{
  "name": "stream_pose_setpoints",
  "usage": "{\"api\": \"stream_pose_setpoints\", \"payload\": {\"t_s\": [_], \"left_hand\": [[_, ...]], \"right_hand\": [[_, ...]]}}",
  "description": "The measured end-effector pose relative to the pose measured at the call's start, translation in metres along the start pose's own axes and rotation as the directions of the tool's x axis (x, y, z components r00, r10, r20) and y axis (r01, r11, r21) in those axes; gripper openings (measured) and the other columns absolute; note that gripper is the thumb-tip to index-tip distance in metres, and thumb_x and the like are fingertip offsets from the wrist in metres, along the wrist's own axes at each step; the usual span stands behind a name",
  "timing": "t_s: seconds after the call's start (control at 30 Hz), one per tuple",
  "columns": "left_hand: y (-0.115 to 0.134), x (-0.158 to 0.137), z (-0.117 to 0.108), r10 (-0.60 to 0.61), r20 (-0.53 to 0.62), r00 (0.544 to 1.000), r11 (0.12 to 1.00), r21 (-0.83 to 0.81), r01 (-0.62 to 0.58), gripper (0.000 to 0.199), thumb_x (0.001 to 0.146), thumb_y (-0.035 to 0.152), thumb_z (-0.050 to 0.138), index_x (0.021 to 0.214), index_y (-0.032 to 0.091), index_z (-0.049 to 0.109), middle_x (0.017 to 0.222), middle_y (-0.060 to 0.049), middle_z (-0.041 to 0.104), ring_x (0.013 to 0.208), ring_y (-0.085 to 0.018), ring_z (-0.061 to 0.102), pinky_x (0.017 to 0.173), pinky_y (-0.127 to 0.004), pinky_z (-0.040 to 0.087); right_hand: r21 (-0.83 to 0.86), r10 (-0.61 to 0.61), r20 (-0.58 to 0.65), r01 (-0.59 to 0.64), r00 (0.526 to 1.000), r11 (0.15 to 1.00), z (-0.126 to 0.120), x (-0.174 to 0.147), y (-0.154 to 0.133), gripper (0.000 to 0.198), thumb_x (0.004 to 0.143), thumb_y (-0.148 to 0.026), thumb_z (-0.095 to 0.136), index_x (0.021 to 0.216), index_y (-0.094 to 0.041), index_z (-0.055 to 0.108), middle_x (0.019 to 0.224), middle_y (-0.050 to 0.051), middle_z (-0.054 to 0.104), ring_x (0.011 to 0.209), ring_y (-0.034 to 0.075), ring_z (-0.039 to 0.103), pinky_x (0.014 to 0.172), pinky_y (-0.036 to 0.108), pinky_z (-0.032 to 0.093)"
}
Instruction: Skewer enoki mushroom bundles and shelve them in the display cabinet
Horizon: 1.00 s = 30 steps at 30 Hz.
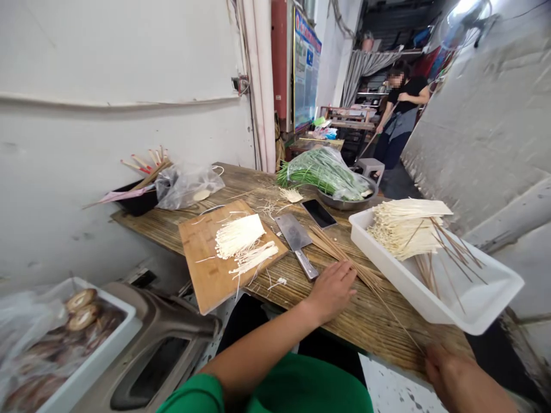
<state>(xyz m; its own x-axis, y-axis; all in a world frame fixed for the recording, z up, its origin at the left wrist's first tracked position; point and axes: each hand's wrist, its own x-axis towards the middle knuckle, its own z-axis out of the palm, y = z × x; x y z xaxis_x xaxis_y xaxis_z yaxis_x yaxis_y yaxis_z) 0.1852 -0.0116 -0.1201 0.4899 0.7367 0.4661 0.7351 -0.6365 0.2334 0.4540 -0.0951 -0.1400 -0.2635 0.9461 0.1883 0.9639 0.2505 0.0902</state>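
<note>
Head: half-open left fingers (344, 272) touch thin tan skewers (328, 244) — right fingers (434, 359) pinch one.

From my head the view looks forward and down, its wide sweep stretching things toward the edges. My left hand (333, 289) and right hand (450, 367) sit close below, at the lower middle and lower right, with the wooden table (365, 318) spread slantwise beneath. Higher up it faces down a passage (398, 182), taking in a person (400, 117) well beyond the table
</note>
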Motion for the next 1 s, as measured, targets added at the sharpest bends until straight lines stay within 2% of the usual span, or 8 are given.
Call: {"api": "stream_pose_setpoints", "payload": {"t_s": [0.1, 0.2, 0.27, 0.33, 0.5, 0.67, 0.8, 1.0], "left_hand": [[-0.02, -0.019, -0.035, -0.086, -0.201, 0.976, 0.996, 0.008, 0.09, 0.028, 0.089, 0.022, 0.041, 0.11, 0.017, 0.058, 0.111, -0.009, 0.062, 0.105, -0.019, 0.054, 0.091, -0.036, 0.041], [-0.056, -0.047, -0.077, -0.326, -0.348, 0.879, 0.922, 0.086, 0.377, 0.024, 0.086, 0.026, 0.047, 0.101, 0.02, 0.064, 0.099, -0.009, 0.065, 0.094, -0.023, 0.056, 0.083, -0.039, 0.041], [-0.079, -0.061, -0.098, -0.452, -0.342, 0.824, 0.825, 0.19, 0.532, 0.026, 0.085, 0.029, 0.048, 0.101, 0.02, 0.066, 0.103, -0.011, 0.064, 0.096, -0.027, 0.054, 0.083, -0.043, 0.038], [-0.097, -0.068, -0.11, -0.54, -0.272, 0.796, 0.744, 0.288, 0.603, 0.029, 0.084, 0.032, 0.049, 0.104, 0.02, 0.065, 0.106, -0.012, 0.062, 0.098, -0.031, 0.05, 0.081, -0.045, 0.035], [-0.111, -0.062, -0.107, -0.535, -0.118, 0.837, 0.77, 0.339, 0.54, 0.031, 0.084, 0.036, 0.048, 0.106, 0.022, 0.064, 0.107, -0.011, 0.062, 0.099, -0.031, 0.047, 0.077, -0.043, 0.032], [-0.113, -0.051, -0.102, -0.525, -0.103, 0.845, 0.781, 0.336, 0.526, 0.024, 0.081, 0.032, 0.052, 0.096, 0.021, 0.068, 0.102, -0.01, 0.063, 0.096, -0.031, 0.047, 0.076, -0.042, 0.03], [-0.113, -0.049, -0.101, -0.502, -0.133, 0.854, 0.811, 0.271, 0.519, 0.018, 0.079, 0.026, 0.054, 0.089, 0.022, 0.068, 0.104, -0.008, 0.063, 0.097, -0.028, 0.048, 0.078, -0.041, 0.03], [-0.113, -0.047, -0.101, -0.57, -0.075, 0.818, 0.793, 0.209, 0.572, 0.016, 0.075, 0.025, 0.056, 0.086, 0.021, 0.068, 0.092, -0.007, 0.068, 0.093, -0.027, 0.053, 0.08, -0.043, 0.03]], "right_hand": [[0.093, -0.003, -0.046, 0.007, 0.999, 0.996, -0.002, 0.001, -0.004, 0.016, 0.082, -0.021, 0.046, 0.082, -0.019, 0.062, 0.077, 0.006, 0.06, 0.07, 0.02, 0.06, 0.064, 0.03, 0.045], [0.136, 0.001, -0.097, 0.012, 0.995, 0.991, -0.005, 0.023, -0.022, 0.025, 0.084, -0.028, 0.047, 0.103, -0.018, 0.059, 0.082, 0.007, 0.062, 0.076, 0.021, 0.06, 0.067, 0.031, 0.046], [0.119, 0.018, -0.106, -0.005, 0.994, 0.993, -0.005, 0.039, -0.034, 0.025, 0.085, -0.027, 0.046, 0.103, -0.017, 0.06, 0.079, 0.007, 0.061, 0.076, 0.021, 0.059, 0.065, 0.03, 0.046], [0.093, 0.028, -0.097, -0.019, 0.995, 0.995, -0.003, 0.05, -0.042, 0.024, 0.087, -0.022, 0.043, 0.102, -0.016, 0.061, 0.076, 0.006, 0.059, 0.076, 0.021, 0.059, 0.063, 0.029, 0.046], [0.083, 0.082, -0.069, -0.077, 0.994, 0.994, -0.007, 0.031, -0.026, 0.028, 0.087, -0.017, 0.037, 0.101, -0.018, 0.062, 0.076, 0.006, 0.06, 0.067, 0.018, 0.06, 0.054, 0.026, 0.044], [0.136, 0.084, -0.254, -0.05, 0.963, 0.989, -0.014, -0.015, -0.009, 0.03, 0.086, -0.032, 0.04, 0.104, -0.021, 0.062, 0.095, 0.01, 0.065, 0.076, 0.021, 0.064, 0.056, 0.029, 0.048], [0.336, 0.089, -0.269, 0.006, 0.959, 0.942, -0.017, -0.012, -0.047, 0.03, 0.088, -0.032, 0.04, 0.103, -0.021, 0.064, 0.095, 0.008, 0.067, 0.077, 0.019, 0.065, 0.063, 0.027, 0.052], [0.554, 0.006, -0.139, 0.072, 0.99, 0.829, -0.027, 0.039, -0.125, 0.039, 0.088, -0.017, 0.034, 0.121, -0.019, 0.055, 0.101, 0.008, 0.068, 0.081, 0.018, 0.066, 0.067, 0.026, 0.052]]}}
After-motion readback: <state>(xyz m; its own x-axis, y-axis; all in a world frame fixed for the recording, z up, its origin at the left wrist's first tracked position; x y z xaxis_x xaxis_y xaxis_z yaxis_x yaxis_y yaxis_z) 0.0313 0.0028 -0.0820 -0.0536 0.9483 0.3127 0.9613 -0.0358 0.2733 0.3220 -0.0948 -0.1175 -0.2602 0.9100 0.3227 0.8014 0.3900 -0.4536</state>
